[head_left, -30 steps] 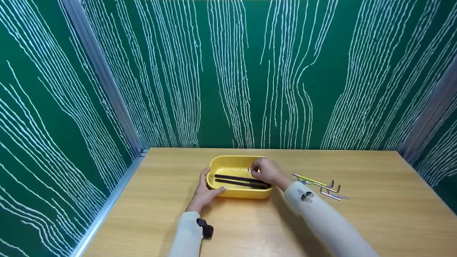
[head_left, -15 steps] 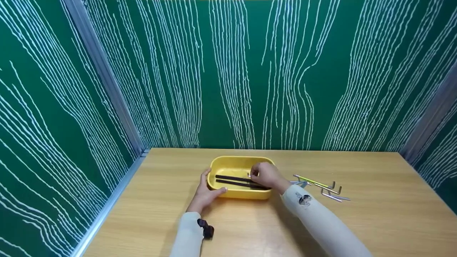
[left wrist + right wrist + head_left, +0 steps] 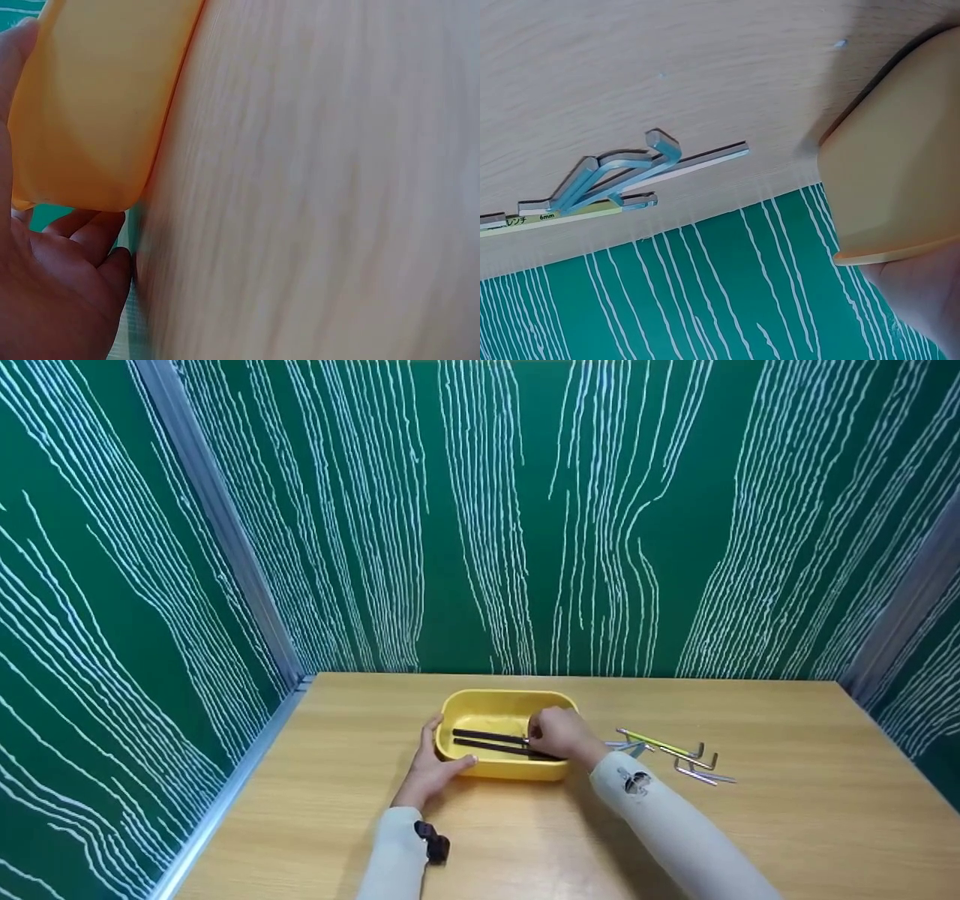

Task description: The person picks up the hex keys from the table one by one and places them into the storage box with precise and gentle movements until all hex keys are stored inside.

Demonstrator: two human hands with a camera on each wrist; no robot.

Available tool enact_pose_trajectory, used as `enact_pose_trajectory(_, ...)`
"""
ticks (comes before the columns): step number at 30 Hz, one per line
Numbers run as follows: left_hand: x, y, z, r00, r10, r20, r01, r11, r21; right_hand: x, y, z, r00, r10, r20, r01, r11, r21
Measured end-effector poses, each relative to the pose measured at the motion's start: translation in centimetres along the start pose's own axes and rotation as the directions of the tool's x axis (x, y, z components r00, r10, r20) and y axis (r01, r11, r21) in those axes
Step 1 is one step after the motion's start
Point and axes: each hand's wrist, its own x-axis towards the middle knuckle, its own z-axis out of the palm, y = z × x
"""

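Observation:
A yellow plastic tub [image 3: 499, 770] sits on the wooden table with two dark sticks [image 3: 489, 735] lying lengthwise inside. At its left end my left hand [image 3: 427, 772] grips the wall, thumb over the front rim and fingers behind; the left wrist view shows these fingers [image 3: 97, 232] under the tub's corner. My right hand [image 3: 562, 733] reaches over the right end into the tub, fingers curled. From its fingertips pokes the short metal end of a hex key [image 3: 526, 741], close over the sticks. The rest of that key is hidden in the hand.
Several hex keys [image 3: 697, 771] lie loose on the table right of the tub, one with a yellow-green sleeve [image 3: 652, 740]; the right wrist view shows bluish ones [image 3: 622, 172] close up. A green panel [image 3: 465, 547] with white lines stands behind the table.
My right hand has lowered a little inside the tub with the hex key, bringing its end down to the sticks. My left hand keeps its grip on the tub.

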Motion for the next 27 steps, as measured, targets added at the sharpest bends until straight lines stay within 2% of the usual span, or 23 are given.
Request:
enact_pose_trajectory(4,0.00,0.13,-0.03,1.000,0.009,-0.001,-0.009,1.000,-0.004,0.01,0.04,-0.01,1.000,-0.024,-0.008,0.024,0.999,-0.024)
enact_pose_trajectory(11,0.00,-0.05,-0.01,0.999,0.034,-0.003,-0.034,0.999,0.003,0.07,0.25,0.25,0.994,-0.102,-0.034,0.097,0.988,-0.124)
enact_pose_trajectory(20,0.08,-0.21,-0.03,0.999,0.040,0.002,-0.040,0.999,0.002,-0.06,0.06,0.17,0.998,-0.061,-0.002,0.060,0.990,-0.126)
enact_pose_trajectory(27,0.03,-0.23,0.12,1.000,0.020,-0.006,-0.020,1.000,0.012,-0.16,0.01,0.17,0.999,-0.051,0.013,0.052,0.990,-0.134)
